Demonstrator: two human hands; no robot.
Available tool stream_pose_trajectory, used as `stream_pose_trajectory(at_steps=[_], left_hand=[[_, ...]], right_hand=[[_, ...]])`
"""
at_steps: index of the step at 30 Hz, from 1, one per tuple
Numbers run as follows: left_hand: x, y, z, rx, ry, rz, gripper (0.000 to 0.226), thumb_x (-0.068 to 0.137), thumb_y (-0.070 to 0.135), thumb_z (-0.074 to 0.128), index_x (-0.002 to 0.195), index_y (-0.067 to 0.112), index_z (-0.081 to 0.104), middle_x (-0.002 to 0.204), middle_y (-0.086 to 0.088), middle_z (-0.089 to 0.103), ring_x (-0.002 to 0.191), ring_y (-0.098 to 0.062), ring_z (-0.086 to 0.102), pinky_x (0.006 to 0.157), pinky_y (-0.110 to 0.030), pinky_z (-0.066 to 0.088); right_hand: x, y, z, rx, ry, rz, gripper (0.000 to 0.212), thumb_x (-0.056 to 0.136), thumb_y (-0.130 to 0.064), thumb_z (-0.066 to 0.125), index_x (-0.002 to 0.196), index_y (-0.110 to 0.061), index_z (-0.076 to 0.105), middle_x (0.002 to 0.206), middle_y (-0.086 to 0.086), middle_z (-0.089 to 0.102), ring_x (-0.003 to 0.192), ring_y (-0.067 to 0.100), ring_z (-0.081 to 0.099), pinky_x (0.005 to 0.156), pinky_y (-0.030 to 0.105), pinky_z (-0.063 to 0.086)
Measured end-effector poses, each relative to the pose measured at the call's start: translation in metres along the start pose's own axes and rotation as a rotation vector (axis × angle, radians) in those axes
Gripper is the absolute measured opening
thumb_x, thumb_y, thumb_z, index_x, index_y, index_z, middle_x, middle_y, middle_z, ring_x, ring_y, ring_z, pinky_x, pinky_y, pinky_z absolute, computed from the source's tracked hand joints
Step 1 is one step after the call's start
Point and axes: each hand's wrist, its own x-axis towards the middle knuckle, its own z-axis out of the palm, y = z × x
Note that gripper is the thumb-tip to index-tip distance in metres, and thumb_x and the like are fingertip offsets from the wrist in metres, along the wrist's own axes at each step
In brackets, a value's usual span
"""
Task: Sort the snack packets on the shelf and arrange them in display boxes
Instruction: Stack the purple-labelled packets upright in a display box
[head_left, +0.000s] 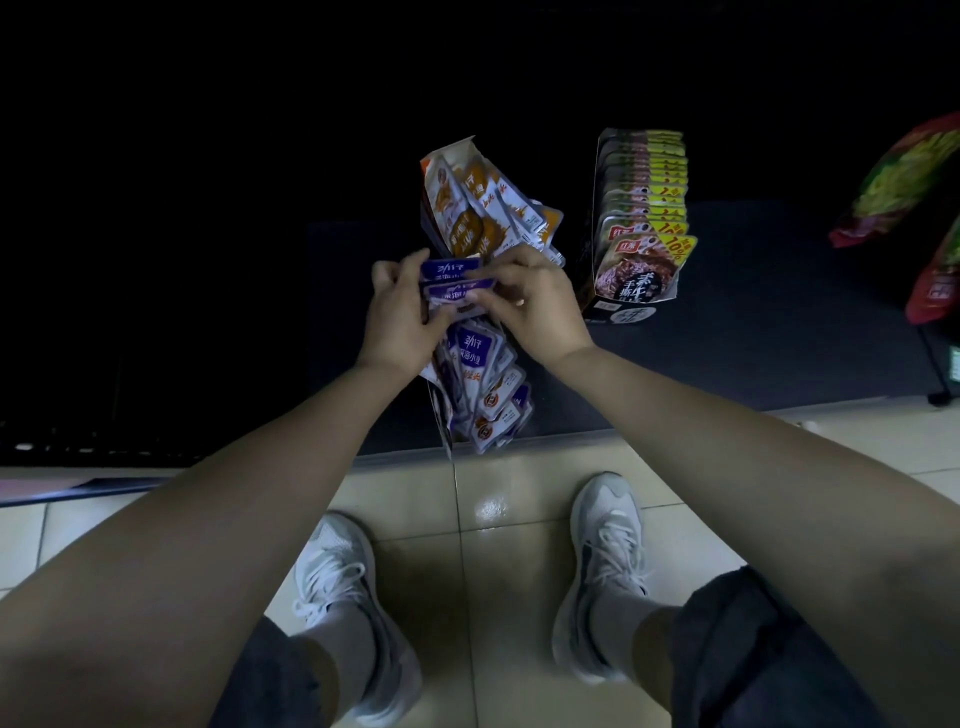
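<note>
A small stack of purple snack packets (456, 283) is gripped at its ends by the left hand (402, 317) and right hand (540, 306), fingers curled round it, above the dark shelf (753, 332). A row of further purple packets (488, 395) is seen just nearer, orange packets (483, 208) just beyond, and a box of dark packets (641, 223) to the right.

Light low: everything beyond the fingers (389, 275) is near black. A dark shelf (779, 312) runs under and right of them, with its front edge nearer the viewer. Below that is a glossy cream tile floor (415, 499) with thin grout lines and one glare patch (491, 506). Far right of the fingers: a thin black stand foot (940, 399).
</note>
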Motion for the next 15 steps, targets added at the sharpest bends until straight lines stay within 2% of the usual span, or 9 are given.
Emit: stream_pose_trajectory(at_steps=[2, 5, 8, 11, 13, 15], left_hand=[[-0.001, -0.001, -0.002, -0.010, 0.008, 0.021, 0.067, 0.086, 0.018, 0.070, 0.144, 0.011, 0.037, 0.129, -0.009, 0.036, 0.101, -0.012, 0.055, 0.094, -0.021, 0.045], [-0.003, -0.004, -0.003, 0.017, 0.031, 0.052, 0.060, 0.086, 0.018, 0.071, 0.140, 0.017, 0.046, 0.118, -0.002, 0.037, 0.089, -0.010, 0.055, 0.085, -0.017, 0.045], [-0.004, -0.006, 0.002, 0.081, 0.045, 0.076, 0.054, 0.089, 0.018, 0.067, 0.140, 0.022, 0.048, 0.116, -0.003, 0.037, 0.091, -0.009, 0.050, 0.086, -0.014, 0.041], [-0.007, -0.004, 0.007, 0.142, 0.029, 0.116, 0.052, 0.092, 0.018, 0.063, 0.141, 0.023, 0.048, 0.121, -0.006, 0.036, 0.097, -0.009, 0.046, 0.090, -0.017, 0.041], [-0.007, -0.002, 0.008, 0.171, 0.027, 0.134, 0.049, 0.093, 0.021, 0.061, 0.140, 0.022, 0.049, 0.124, -0.008, 0.036, 0.098, -0.011, 0.047, 0.087, -0.020, 0.043], [-0.006, -0.002, 0.006, 0.180, 0.028, 0.151, 0.044, 0.093, 0.022, 0.061, 0.137, 0.020, 0.053, 0.124, -0.010, 0.037, 0.099, -0.015, 0.050, 0.089, -0.024, 0.045]], right_hand=[[0.005, 0.000, 0.002, -0.034, 0.006, -0.019, 0.025, 0.085, -0.020, 0.071, 0.105, -0.004, 0.074, 0.103, 0.012, 0.064, 0.092, 0.021, 0.063, 0.081, 0.021, 0.047], [0.007, 0.001, 0.005, -0.020, -0.012, -0.016, 0.024, 0.084, -0.015, 0.072, 0.104, -0.003, 0.074, 0.102, 0.014, 0.065, 0.092, 0.025, 0.065, 0.084, 0.032, 0.053], [0.006, 0.001, 0.005, -0.020, -0.062, 0.043, 0.023, 0.083, -0.017, 0.073, 0.105, -0.009, 0.075, 0.105, 0.013, 0.064, 0.096, 0.025, 0.063, 0.087, 0.035, 0.051], [0.007, 0.004, 0.002, -0.002, -0.125, 0.152, 0.024, 0.083, -0.020, 0.074, 0.107, -0.014, 0.075, 0.110, 0.011, 0.061, 0.102, 0.023, 0.060, 0.091, 0.037, 0.050], [0.006, 0.003, 0.000, 0.045, -0.163, 0.186, 0.030, 0.084, -0.015, 0.073, 0.114, -0.015, 0.071, 0.112, 0.011, 0.057, 0.101, 0.021, 0.058, 0.092, 0.031, 0.049], [0.005, 0.002, -0.005, 0.059, -0.187, 0.178, 0.041, 0.084, -0.006, 0.067, 0.125, -0.011, 0.062, 0.113, 0.010, 0.055, 0.095, 0.017, 0.058, 0.087, 0.023, 0.048]])
